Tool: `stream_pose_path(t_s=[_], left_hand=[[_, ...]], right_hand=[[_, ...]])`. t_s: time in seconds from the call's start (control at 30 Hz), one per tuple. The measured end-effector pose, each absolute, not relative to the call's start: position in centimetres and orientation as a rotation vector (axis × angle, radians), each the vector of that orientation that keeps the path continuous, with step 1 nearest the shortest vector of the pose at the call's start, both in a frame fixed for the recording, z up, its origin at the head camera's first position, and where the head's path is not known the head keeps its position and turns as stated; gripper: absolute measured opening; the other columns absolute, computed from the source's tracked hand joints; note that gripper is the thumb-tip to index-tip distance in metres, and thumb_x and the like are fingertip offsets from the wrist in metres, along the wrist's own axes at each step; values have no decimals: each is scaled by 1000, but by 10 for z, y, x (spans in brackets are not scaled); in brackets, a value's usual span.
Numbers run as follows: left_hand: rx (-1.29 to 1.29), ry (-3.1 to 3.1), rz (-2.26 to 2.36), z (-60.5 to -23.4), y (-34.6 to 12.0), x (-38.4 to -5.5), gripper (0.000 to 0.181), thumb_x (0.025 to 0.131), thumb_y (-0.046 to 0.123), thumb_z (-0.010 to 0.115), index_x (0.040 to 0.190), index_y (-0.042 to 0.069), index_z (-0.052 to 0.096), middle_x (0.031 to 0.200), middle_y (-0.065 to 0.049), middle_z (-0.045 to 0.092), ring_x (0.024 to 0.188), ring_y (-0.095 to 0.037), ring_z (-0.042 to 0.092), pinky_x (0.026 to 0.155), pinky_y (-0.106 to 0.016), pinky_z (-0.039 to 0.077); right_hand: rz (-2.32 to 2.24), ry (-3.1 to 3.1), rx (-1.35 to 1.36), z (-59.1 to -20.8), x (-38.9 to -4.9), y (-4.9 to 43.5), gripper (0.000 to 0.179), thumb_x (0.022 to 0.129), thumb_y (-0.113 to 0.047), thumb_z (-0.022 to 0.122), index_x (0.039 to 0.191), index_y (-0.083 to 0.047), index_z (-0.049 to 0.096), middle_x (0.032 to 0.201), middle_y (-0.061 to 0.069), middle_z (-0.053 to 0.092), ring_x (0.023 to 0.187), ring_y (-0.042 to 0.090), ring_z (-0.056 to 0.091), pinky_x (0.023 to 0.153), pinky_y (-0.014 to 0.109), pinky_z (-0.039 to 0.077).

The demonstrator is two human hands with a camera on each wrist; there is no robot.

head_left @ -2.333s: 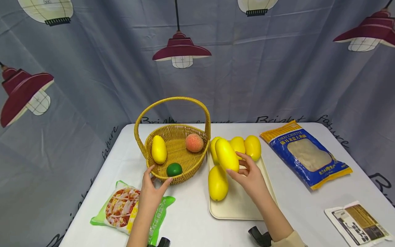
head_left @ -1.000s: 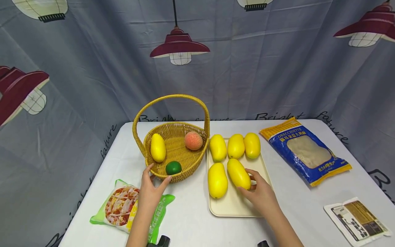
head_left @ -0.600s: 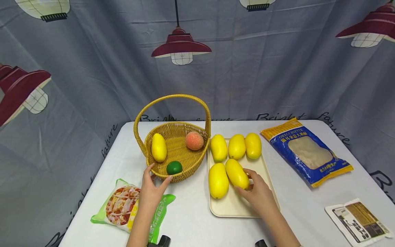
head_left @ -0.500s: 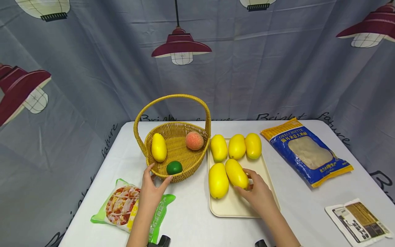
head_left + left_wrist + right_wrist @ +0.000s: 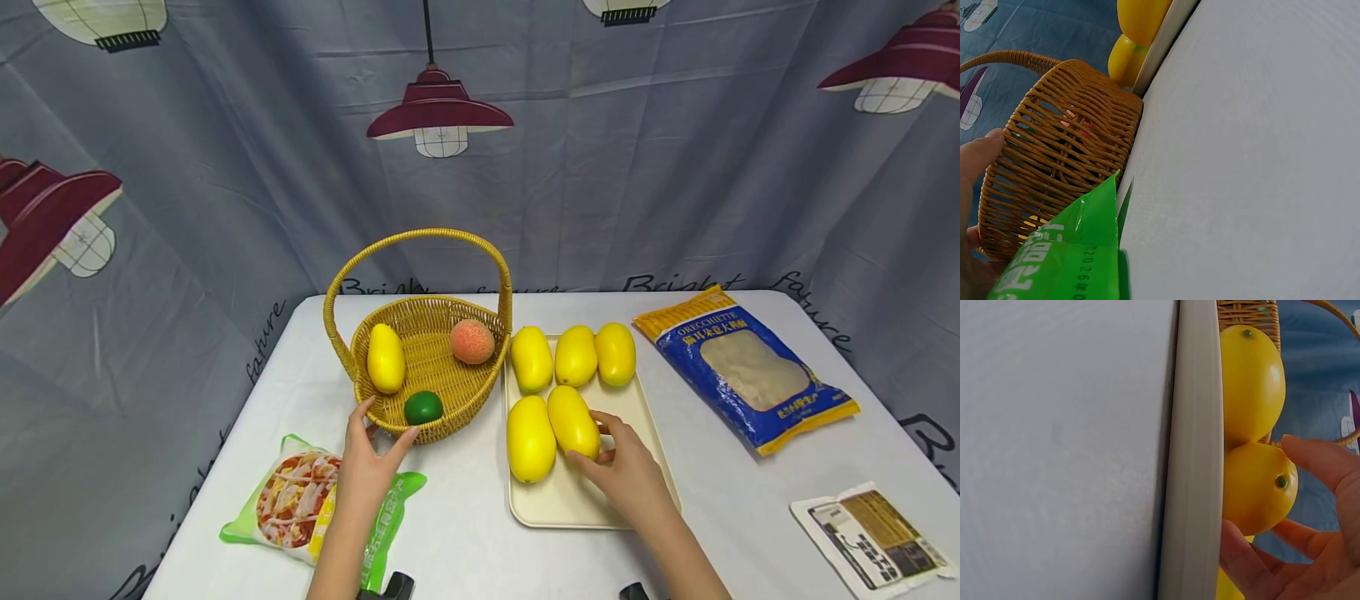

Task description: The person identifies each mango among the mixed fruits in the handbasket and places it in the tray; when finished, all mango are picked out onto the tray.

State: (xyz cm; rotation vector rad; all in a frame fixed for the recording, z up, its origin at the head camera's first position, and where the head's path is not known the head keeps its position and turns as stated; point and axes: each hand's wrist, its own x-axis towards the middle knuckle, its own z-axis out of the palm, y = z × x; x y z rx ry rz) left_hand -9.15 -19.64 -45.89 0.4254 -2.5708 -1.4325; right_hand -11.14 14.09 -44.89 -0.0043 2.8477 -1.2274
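My right hand (image 5: 626, 462) holds a yellow mango (image 5: 573, 422) between thumb and fingers, low over the cream tray (image 5: 566, 504). This mango touches another mango (image 5: 530, 439) on its left; in the right wrist view the held mango (image 5: 1260, 487) shows its green stem spot. Several more mangoes (image 5: 576, 356) stand in a row at the back of the tray. My left hand (image 5: 371, 458) grips the front rim of a wicker basket (image 5: 442, 321) with thumb and fingers. Inside the basket lie a yellow mango (image 5: 386, 358), a peach (image 5: 472, 342) and a green fruit (image 5: 423, 407), partly hidden by the rim.
A green food bag (image 5: 296, 504) lies under my left forearm, and its corner (image 5: 1079, 250) reaches close to the basket. Right of the tray are a blue orecchiette bag (image 5: 742, 367) and a flat white packet (image 5: 870, 537). A grey curtain (image 5: 585, 192) hangs behind the table.
My right hand has brought the mango down from above the back row to the tray's front row, then slid it slightly left against its neighbour. The left hand stays on the basket.
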Motion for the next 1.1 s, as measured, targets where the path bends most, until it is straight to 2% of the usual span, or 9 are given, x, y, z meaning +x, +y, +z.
stream_pose_path(t_s=[0.2, 0.4, 0.7, 0.83, 1.0, 1.1], left_hand=[[430, -2574, -1433, -459, -197, -92, 98, 76, 69, 66, 150, 22, 23, 154, -13, 25, 132, -33, 41, 102, -57, 37], [425, -2569, -1430, -460, -197, -92, 97, 76, 67, 67, 150, 21, 23, 154, -13, 25, 132, -34, 41, 101, -58, 38], [435, -2585, -1416, -460, -197, -92, 97, 77, 68, 65, 150, 22, 22, 154, -14, 25, 131, -34, 41, 100, -58, 39], [433, -2589, -1420, -458, -197, -93, 97, 76, 69, 65, 150, 22, 22, 154, -13, 24, 132, -34, 40, 100, -58, 38], [437, -2599, -1420, -457, -197, -93, 99, 75, 72, 63, 150, 22, 22, 154, -14, 24, 132, -34, 40, 100, -58, 38], [443, -2604, -1419, -457, -197, -93, 99, 75, 72, 63, 150, 22, 22, 154, -14, 24, 132, -35, 40, 100, -58, 38]], right_hand=[[-1196, 2856, -13, -446, -110, 140, 74, 81, -35, 78, 141, -11, 43, 127, 18, 54, 87, 20, 59, 69, 33, 49], [-1121, 2900, -61, -440, -108, 139, 75, 82, -39, 76, 142, -10, 42, 129, 17, 53, 94, 26, 62, 73, 43, 52], [-1106, 2916, -77, -424, -106, 142, 75, 83, -42, 75, 143, -11, 42, 133, 17, 52, 100, 30, 63, 78, 49, 51], [-1257, 2874, -107, -411, -109, 143, 72, 84, -41, 74, 143, -14, 42, 134, 17, 53, 101, 31, 63, 78, 45, 54], [-1504, 2766, -173, -393, -118, 135, 66, 87, -36, 73, 142, -16, 43, 132, 15, 55, 99, 28, 64, 72, 31, 56], [-1587, 2703, -219, -384, -128, 124, 64, 88, -34, 73, 142, -17, 43, 131, 14, 56, 98, 27, 64, 74, 30, 56]])
